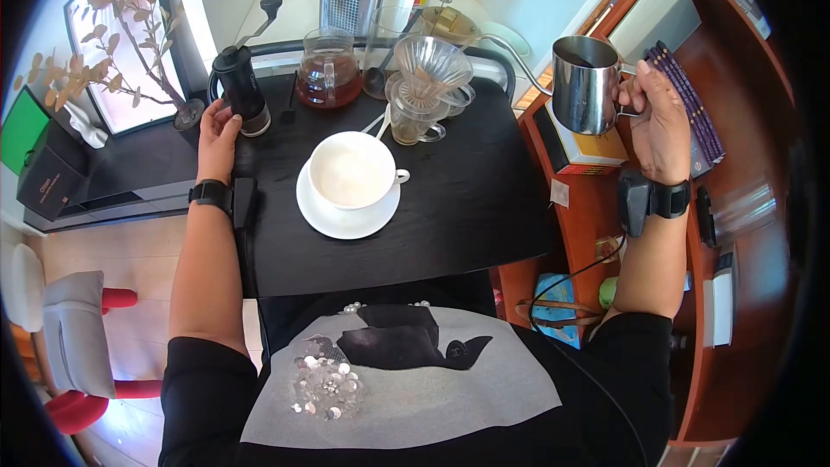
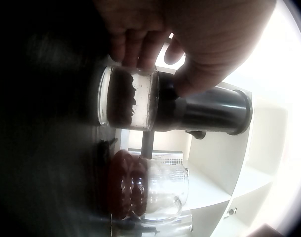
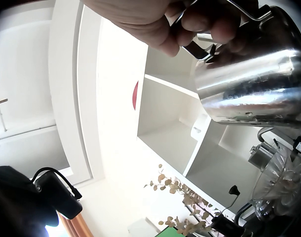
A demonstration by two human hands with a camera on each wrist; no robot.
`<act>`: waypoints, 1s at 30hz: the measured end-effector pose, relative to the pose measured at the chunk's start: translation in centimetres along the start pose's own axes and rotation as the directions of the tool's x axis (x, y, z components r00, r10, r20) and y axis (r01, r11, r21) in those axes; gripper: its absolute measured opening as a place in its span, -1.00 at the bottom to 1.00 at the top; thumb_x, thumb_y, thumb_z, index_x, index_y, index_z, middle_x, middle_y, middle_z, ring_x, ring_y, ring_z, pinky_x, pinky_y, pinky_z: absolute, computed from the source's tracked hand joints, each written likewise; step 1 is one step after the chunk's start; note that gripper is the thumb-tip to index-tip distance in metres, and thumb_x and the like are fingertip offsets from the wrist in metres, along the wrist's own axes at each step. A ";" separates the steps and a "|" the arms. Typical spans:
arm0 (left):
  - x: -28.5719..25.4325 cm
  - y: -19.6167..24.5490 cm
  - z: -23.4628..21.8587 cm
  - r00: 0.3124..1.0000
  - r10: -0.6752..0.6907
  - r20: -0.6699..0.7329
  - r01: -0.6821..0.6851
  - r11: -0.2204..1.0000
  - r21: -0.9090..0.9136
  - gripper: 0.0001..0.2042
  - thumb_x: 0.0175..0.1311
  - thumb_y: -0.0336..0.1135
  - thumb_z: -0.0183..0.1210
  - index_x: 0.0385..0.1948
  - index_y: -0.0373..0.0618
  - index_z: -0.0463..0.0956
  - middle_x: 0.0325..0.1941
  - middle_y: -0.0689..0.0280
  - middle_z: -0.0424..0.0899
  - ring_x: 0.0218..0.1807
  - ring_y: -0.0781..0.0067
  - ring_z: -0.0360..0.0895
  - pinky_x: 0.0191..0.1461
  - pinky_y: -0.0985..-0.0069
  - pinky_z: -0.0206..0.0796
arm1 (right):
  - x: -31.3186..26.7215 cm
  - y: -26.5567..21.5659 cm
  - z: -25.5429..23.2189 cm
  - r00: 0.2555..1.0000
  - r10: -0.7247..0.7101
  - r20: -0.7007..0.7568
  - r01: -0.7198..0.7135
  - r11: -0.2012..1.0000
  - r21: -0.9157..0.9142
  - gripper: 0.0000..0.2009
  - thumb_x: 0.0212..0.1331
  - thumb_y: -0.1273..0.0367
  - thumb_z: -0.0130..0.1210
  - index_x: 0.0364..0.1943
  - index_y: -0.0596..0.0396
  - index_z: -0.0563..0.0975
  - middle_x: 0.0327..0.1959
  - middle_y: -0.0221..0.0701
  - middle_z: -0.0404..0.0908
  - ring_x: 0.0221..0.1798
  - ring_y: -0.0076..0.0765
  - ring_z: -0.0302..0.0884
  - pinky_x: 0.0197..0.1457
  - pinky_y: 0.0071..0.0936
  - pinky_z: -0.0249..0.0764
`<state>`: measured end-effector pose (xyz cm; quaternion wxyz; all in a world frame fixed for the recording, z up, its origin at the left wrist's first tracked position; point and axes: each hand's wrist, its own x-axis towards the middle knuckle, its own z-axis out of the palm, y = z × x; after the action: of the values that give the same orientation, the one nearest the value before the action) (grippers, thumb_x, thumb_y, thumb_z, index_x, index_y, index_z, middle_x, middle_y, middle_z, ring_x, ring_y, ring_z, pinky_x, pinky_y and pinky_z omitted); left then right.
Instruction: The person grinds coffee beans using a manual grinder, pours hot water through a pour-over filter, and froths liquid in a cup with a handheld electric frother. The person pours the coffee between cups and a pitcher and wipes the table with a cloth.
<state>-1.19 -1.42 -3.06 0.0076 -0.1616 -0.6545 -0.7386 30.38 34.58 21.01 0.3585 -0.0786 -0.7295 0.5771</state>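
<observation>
At the table's left side my left hand (image 1: pixel 218 140) holds a black hand coffee grinder (image 1: pixel 239 86) low on its body. In the left wrist view the thumb lies on the black body and the fingers reach round the clear jar (image 2: pixel 146 98), which holds dark grounds. My right hand (image 1: pixel 662 125) grips the handle of a steel gooseneck kettle (image 1: pixel 581 91), raised beyond the table's right edge. Its thin spout points left toward the ribbed glass dripper (image 1: pixel 437 60). A white cup (image 1: pixel 350 171) with a pale inside stands on a saucer (image 1: pixel 346 228) at the middle.
Behind the cup stands a glass pot (image 1: pixel 328 91) of reddish-brown liquid. A metal flask (image 1: pixel 350 2) is on the shelf behind. A red-brown shelf with books and boxes flanks the table (image 1: pixel 432 246) on the right; a potted plant (image 1: pixel 188 112) stands left.
</observation>
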 end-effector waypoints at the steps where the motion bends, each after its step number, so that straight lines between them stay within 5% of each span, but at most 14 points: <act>1: -0.1 0.2 0.1 1.000 -0.003 -0.003 0.003 1.000 -0.009 -0.52 0.14 -0.44 0.05 0.12 -0.26 0.11 -0.06 0.22 0.42 -0.02 0.48 0.35 0.09 0.59 0.15 | -0.1 -0.1 0.0 1.000 0.002 -0.001 -0.002 1.000 0.000 -0.72 0.16 0.30 -0.01 -0.67 0.06 0.36 -0.70 -0.55 0.20 -0.51 -0.55 0.25 -0.19 -0.54 0.30; 19: 0.0 -0.1 0.0 1.000 0.016 0.009 -0.016 1.000 -0.018 -0.52 0.14 -0.44 0.05 0.11 -0.27 0.12 -0.06 0.22 0.43 -0.02 0.49 0.35 0.11 0.58 0.13 | 0.4 0.2 2.5 0.993 0.004 0.115 -0.012 0.998 0.067 -0.75 0.17 0.30 -0.01 -0.61 0.08 0.40 -0.70 -0.54 0.22 -0.50 -0.54 0.26 -0.19 -0.51 0.28; 30: -0.1 0.2 0.1 1.000 0.005 0.001 -0.005 1.000 -0.011 -0.53 0.14 -0.45 0.05 0.10 -0.25 0.14 -0.06 0.22 0.43 -0.02 0.48 0.35 0.10 0.58 0.13 | 1.0 0.9 1.1 1.000 0.017 0.023 -0.018 0.999 0.045 -0.74 0.14 0.29 0.03 -0.65 0.04 0.39 -0.70 -0.54 0.24 -0.48 -0.53 0.27 -0.21 -0.55 0.27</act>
<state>-1.00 -1.38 -2.85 0.0083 -0.1637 -0.6501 -0.7419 28.72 34.53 20.57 0.3466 -0.0703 -0.7195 0.5977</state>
